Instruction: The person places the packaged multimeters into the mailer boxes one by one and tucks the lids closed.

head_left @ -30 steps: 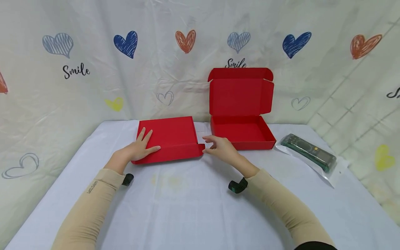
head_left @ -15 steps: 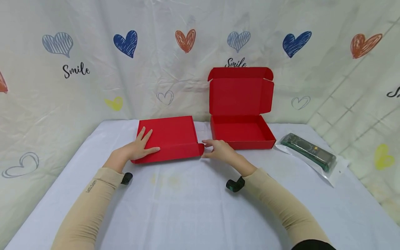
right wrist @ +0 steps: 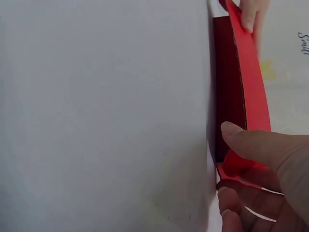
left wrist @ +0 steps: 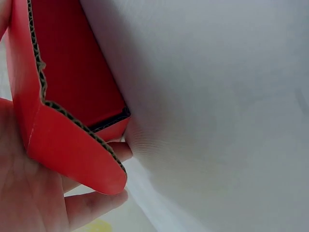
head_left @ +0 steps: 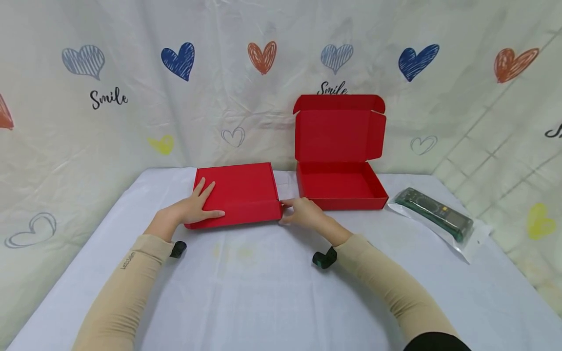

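A flat red cardboard box [head_left: 241, 183] lies at the back left of the table, its lid down and the front flap sticking out toward me. My left hand [head_left: 193, 209] rests on the lid's left side with straight, spread fingers. At the box's right front corner, my right hand [head_left: 305, 214] has the flap's side tab [right wrist: 236, 165] between thumb and fingers. That thumb lies over the gap at the front in the right wrist view. The left wrist view shows the other side tab [left wrist: 79, 154] jutting out beside my left palm, and the box's front standing partly uncovered beneath the flap.
A second red box [head_left: 351, 204] stands at the back right with its lid raised against the patterned backdrop. To its right lies a dark device in clear plastic wrapping [head_left: 434, 214]. White cloth [head_left: 263, 297] covers the table.
My right hand has moved slightly left onto the box's corner, and the side tab that stuck out there is now bent in. The left hand has stayed on the lid.
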A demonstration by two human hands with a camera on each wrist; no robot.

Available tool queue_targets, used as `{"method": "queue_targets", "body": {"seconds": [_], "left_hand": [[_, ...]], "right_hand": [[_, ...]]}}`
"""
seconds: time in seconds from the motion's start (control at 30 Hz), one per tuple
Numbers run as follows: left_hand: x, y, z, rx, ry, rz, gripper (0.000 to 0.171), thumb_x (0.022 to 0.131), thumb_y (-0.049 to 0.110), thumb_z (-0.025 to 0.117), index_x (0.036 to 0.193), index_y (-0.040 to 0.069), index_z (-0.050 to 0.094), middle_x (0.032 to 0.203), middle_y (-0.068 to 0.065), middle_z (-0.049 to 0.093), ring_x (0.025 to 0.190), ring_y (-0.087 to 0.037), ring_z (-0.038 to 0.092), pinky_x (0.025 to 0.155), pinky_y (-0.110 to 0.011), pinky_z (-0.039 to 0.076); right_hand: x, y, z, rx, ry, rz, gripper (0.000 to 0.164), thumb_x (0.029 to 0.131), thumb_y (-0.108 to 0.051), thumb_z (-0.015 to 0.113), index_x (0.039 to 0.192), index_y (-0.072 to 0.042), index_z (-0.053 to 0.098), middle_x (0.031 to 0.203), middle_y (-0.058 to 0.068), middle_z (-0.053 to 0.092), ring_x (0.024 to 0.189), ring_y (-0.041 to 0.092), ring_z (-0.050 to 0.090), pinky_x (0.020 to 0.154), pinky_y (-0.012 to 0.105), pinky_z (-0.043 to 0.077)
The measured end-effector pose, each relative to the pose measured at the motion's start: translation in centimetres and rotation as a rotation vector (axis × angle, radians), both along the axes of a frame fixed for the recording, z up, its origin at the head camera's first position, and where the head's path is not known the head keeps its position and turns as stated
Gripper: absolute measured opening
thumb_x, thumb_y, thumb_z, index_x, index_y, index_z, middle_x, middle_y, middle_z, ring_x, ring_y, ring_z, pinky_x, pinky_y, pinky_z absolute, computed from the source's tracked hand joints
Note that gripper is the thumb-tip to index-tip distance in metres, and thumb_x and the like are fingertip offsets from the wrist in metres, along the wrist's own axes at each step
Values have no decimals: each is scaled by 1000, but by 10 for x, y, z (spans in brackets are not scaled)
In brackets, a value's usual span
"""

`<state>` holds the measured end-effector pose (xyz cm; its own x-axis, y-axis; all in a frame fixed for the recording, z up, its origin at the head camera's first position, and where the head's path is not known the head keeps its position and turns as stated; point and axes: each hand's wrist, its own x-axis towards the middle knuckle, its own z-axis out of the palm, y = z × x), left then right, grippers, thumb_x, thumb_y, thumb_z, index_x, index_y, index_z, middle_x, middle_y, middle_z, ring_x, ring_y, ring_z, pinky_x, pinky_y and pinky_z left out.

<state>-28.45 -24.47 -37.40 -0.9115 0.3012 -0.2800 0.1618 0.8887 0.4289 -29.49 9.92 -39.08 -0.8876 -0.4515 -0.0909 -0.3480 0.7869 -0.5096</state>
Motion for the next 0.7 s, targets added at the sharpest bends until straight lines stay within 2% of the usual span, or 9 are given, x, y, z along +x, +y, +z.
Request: {"method": "queue_targets", "body": {"seconds": [0.23, 0.33, 0.5, 0.6, 0.7], "left_hand": [[4, 0, 5, 28, -27, 10, 113, 94, 61, 64, 164, 12, -10, 167, -20, -22, 146, -53, 20, 108, -64, 39], [3, 0, 5, 17, -27, 9, 114, 93, 62, 64, 164, 13, -10, 167, -21, -22, 146, -53, 21, 107, -64, 40], [3, 0, 4, 23, -18, 4, 114, 93, 61, 65, 164, 12, -8, 167, -22, -21, 147, -53, 17, 108, -64, 39], [3, -1, 4, 38, -18, 2, 114, 92, 61, 65, 164, 12, -8, 167, -21, -21, 148, -53, 13, 108, -64, 38], [2, -2, 3, 53, -23, 4, 114, 93, 61, 65, 164, 12, -8, 167, -21, -21, 149, -53, 11, 109, -65, 37]], "right_hand": [[1, -5, -1, 24, 25, -2, 66, 87, -26, 84, 144, -6, 59, 129, 9, 69, 110, 24, 62, 81, 31, 55], [1, -3, 0, -3, -16, -2, 65, 89, -27, 82, 145, -5, 59, 134, 11, 66, 112, 25, 61, 80, 31, 55], [1, 3, 2, -87, -108, 21, 60, 93, -28, 77, 144, -3, 58, 138, 12, 64, 106, 24, 58, 75, 29, 50], [1, 5, 3, -113, -134, 50, 57, 96, -27, 74, 144, -1, 58, 126, 10, 71, 92, 20, 58, 71, 27, 47], [0, 6, 3, -123, -155, 68, 56, 98, -26, 71, 145, -1, 57, 93, 6, 73, 70, 15, 50, 63, 24, 40]]}}
